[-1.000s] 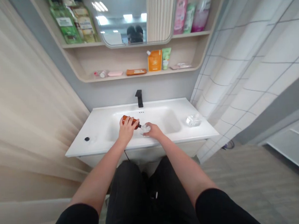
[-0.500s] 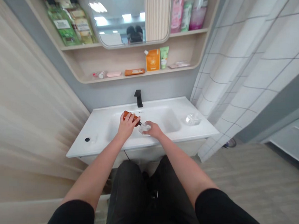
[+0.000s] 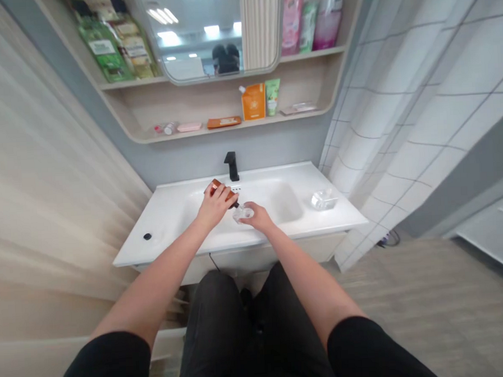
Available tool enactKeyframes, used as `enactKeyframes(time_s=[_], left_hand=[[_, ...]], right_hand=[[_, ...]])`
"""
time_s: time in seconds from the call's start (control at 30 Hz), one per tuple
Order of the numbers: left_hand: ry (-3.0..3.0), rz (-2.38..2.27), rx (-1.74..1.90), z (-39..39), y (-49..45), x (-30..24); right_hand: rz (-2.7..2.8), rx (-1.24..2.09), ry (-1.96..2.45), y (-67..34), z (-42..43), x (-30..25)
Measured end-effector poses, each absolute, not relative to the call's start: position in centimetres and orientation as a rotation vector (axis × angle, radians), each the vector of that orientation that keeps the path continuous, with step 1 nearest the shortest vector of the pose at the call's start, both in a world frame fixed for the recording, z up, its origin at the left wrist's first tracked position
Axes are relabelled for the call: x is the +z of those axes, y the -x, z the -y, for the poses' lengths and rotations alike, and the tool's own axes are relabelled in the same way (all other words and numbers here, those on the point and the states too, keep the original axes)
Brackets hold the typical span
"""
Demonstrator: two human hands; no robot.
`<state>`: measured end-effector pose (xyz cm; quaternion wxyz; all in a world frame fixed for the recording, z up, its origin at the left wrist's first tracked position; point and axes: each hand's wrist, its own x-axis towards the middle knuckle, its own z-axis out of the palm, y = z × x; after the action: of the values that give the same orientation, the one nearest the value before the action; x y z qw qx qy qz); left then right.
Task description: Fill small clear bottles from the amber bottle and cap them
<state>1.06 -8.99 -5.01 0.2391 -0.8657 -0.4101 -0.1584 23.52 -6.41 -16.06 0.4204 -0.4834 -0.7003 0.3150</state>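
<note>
My left hand [image 3: 214, 207] grips an amber bottle [image 3: 215, 186] above the white basin, and the bottle's black nozzle [image 3: 234, 205] points down and to the right. My right hand [image 3: 257, 217] holds a small clear container [image 3: 243, 213] by its side. The nozzle's tip sits just above the container, very close to it. My left hand covers most of the bottle. Whether anything is flowing from the nozzle is too small to tell.
A black faucet [image 3: 232, 166] rises behind the white basin [image 3: 276, 181]. A clear dish [image 3: 323, 199] sits on the counter's right side, and a small black plug [image 3: 147, 236] on its left. Shelves of toiletries [image 3: 251, 101] stand above, with curtains on both sides.
The amber bottle has tilted more steeply, its base rising behind my left hand and its nozzle dipping toward the clear container. My right hand has barely moved.
</note>
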Motion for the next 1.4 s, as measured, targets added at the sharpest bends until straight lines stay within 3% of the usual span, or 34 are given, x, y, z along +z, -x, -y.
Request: enactKeyframes(time_s=[1.4], left_hand=[[2.363, 0.765, -0.276, 8.1, -2.4, -1.4]], right_hand=[[1.604, 0.851, 1.042, -23.3, 5.5, -17.4]])
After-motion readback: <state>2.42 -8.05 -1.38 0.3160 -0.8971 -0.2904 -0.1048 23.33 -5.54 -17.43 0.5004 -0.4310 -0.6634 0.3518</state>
